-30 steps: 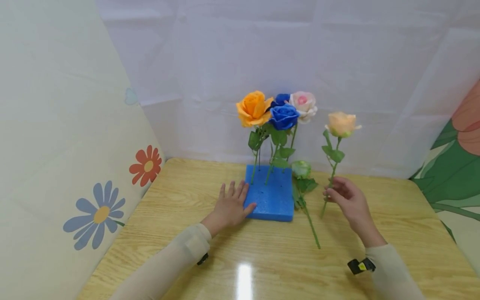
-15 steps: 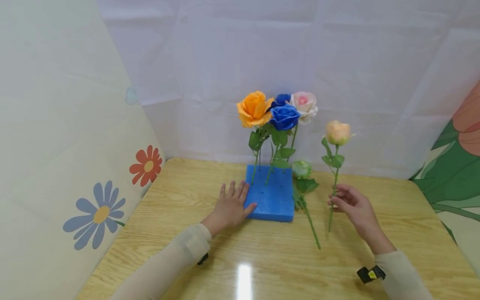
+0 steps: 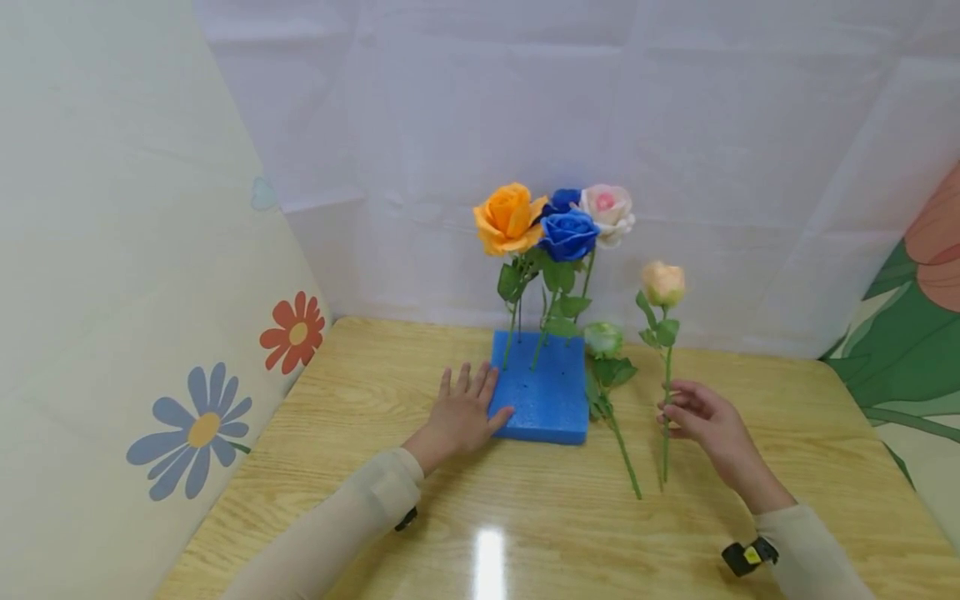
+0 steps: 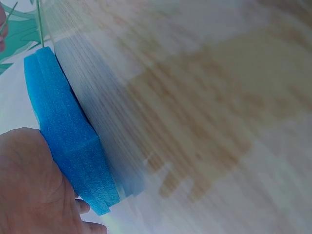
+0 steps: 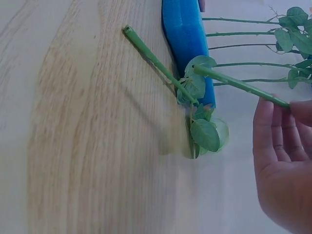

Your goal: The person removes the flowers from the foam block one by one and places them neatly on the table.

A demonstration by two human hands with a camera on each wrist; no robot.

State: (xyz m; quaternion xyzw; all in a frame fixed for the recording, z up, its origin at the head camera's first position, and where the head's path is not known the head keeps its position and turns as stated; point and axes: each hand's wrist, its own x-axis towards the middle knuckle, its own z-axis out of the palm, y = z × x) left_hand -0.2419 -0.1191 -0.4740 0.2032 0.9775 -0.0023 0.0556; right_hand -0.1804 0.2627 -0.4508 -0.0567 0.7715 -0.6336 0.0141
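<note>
In the head view my right hand (image 3: pixel 705 425) pinches the green stem of a peach rose (image 3: pixel 663 285), which stands nearly upright. The right wrist view shows the cut stem end (image 5: pixel 234 84) jutting out past my fingers (image 5: pixel 265 131). My left hand (image 3: pixel 461 412) lies with straight fingers against the left side of a blue foam block (image 3: pixel 540 408), its thumb on the near left corner. Several roses stand in the block's back part: an orange rose (image 3: pixel 510 218), two blue roses (image 3: pixel 570 235) and a white-pink rose (image 3: pixel 607 212).
A pale green rose (image 3: pixel 603 340) lies on the table (image 3: pixel 375 375) along the block's right side, its stem (image 3: pixel 625 458) pointing toward me. Behind the table hangs a white cloth (image 3: pixel 480 100). A panel with printed flowers (image 3: pixel 202 429) borders the left.
My right hand has moved slightly right and toward me with the peach rose, which is lower and more upright. The left hand and the block have stayed put.
</note>
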